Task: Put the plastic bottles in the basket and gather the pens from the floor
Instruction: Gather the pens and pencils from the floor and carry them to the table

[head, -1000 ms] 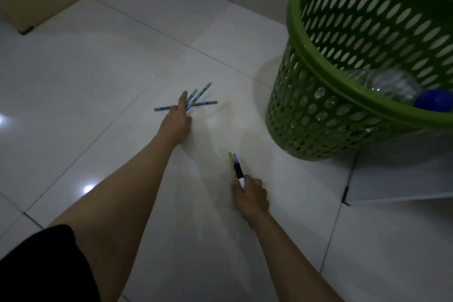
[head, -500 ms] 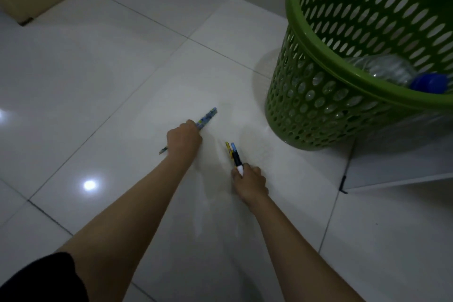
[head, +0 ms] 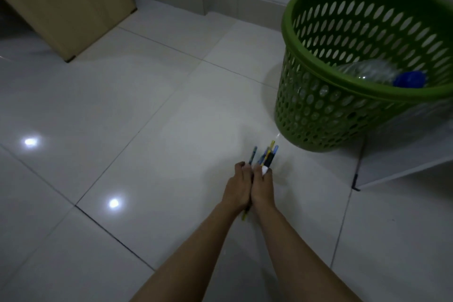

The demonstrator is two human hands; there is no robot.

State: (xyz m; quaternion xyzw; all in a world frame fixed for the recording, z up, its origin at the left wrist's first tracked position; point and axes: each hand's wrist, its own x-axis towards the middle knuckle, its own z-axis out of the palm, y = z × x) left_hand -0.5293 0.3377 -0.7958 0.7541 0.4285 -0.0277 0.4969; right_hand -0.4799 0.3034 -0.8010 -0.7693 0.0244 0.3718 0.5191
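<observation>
My left hand (head: 238, 186) and my right hand (head: 262, 186) are pressed side by side low over the white floor tiles, both closed around a bundle of pens (head: 266, 154). Blue, yellow and black pen ends stick out beyond the fingers, and one tip shows below the palms. To the right stands a green perforated basket (head: 318, 110). Inside it lies a clear plastic bottle (head: 367, 71) with a blue cap (head: 409, 79).
A tan wooden panel (head: 71, 2) stands at the back left against the wall. A white furniture edge with a dark foot (head: 355, 187) sits right of my hands, below the basket. Light spots reflect on the glossy tiles.
My left hand swept the blue pens from the left across to my right hand. Both hands now hold the pens together in one bundle. The view has tilted up.
</observation>
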